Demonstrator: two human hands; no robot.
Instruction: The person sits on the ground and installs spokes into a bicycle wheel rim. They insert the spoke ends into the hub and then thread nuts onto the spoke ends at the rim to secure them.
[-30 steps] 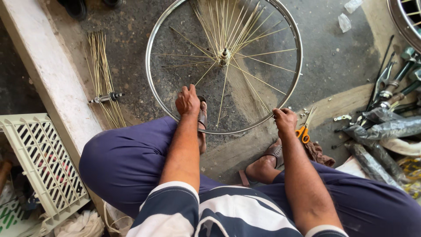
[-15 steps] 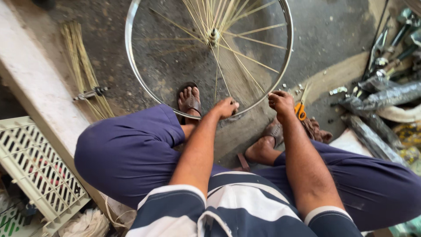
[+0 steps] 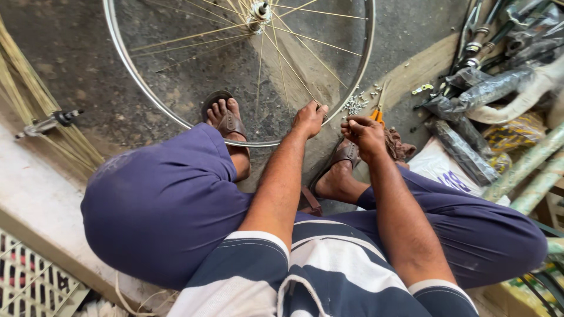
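Note:
A silver bicycle wheel rim lies on the concrete in front of my knees, with thin spokes running to its hub. My left hand grips the near right part of the rim, where a spoke ends. My right hand is just beside it, off the rim, with its fingertips pinched together. Whether something small sits in the pinch I cannot tell. A little pile of metal spoke nipples and an orange-handled tool lie just beyond my right hand.
My sandalled feet rest against the rim. A bundle of loose spokes and a small axle part lie at the left. A white crate stands at the bottom left. Wrapped bicycle parts are stacked at the right.
My left hand slid to the right along the rim, from near my left foot to beside my right hand. The view has shifted closer to the wheel's near edge.

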